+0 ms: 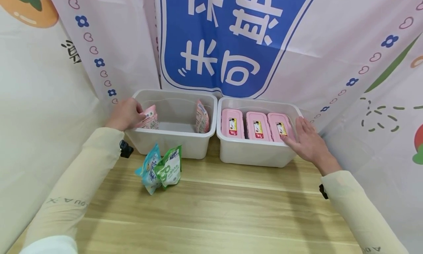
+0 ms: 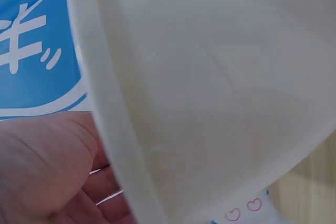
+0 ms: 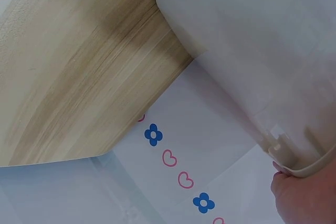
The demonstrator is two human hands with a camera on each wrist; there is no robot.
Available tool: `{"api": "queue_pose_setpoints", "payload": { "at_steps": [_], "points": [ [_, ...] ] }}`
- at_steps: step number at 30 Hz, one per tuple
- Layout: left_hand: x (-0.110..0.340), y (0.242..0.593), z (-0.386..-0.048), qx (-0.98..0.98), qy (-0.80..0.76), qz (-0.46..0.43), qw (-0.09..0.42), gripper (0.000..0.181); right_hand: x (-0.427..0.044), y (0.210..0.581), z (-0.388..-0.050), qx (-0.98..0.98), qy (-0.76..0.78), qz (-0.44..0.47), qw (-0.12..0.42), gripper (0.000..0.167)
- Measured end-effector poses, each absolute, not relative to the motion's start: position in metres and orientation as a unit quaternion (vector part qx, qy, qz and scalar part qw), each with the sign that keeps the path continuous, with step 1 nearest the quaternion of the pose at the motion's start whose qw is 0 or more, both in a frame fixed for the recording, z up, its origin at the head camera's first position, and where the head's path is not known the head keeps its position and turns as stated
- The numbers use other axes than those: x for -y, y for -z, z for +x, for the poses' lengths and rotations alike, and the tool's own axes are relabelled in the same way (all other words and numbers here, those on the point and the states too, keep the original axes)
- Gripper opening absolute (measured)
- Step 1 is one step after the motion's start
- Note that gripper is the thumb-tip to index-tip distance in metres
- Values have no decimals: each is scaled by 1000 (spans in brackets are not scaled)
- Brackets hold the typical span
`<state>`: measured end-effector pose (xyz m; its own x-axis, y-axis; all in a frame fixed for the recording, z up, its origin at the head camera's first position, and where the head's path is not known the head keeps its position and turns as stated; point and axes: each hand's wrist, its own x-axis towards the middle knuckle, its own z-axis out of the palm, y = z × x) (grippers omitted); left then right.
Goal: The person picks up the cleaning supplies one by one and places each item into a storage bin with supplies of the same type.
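Over the left rim of the left white bin (image 1: 172,145), my left hand (image 1: 125,114) reaches inside with bent fingers, pinching the upper edge of a pink pouch (image 1: 150,120). The bin wall covers the fingertips in the left wrist view. A second pink pouch (image 1: 202,118) stands against that bin's right side. My right hand (image 1: 308,142) rests on the right corner of the right white bin (image 1: 254,153), its fingers extended along the rim and its thumb over the front edge. Three pink lidded boxes (image 1: 259,126) stand side by side in that bin.
In front of the left bin, a blue pouch (image 1: 151,169) and a green pouch (image 1: 171,167) stand together on the wooden table (image 1: 224,213). Printed cloth walls (image 1: 132,44) enclose the back and both sides. The two bins stand close together by the back cloth.
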<state>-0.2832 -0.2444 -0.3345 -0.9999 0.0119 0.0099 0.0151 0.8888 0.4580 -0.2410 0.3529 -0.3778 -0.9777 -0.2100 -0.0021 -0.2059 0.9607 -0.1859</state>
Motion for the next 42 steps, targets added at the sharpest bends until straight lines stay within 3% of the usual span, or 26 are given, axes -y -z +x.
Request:
{"api": "queue_pose_setpoints", "payload": {
  "at_steps": [8,25,42],
  "points": [
    [248,321,-274,981,189,-24,33,23,-350,376,-238,-989,96,-110,12,105],
    [255,291,-241,980,179,-68,46,28,-352,377,-239,-989,101,-109,9,104],
    [241,280,-204,979,164,-115,21,24,-352,376,-240,-990,97,-106,19,105]
  ]
}}
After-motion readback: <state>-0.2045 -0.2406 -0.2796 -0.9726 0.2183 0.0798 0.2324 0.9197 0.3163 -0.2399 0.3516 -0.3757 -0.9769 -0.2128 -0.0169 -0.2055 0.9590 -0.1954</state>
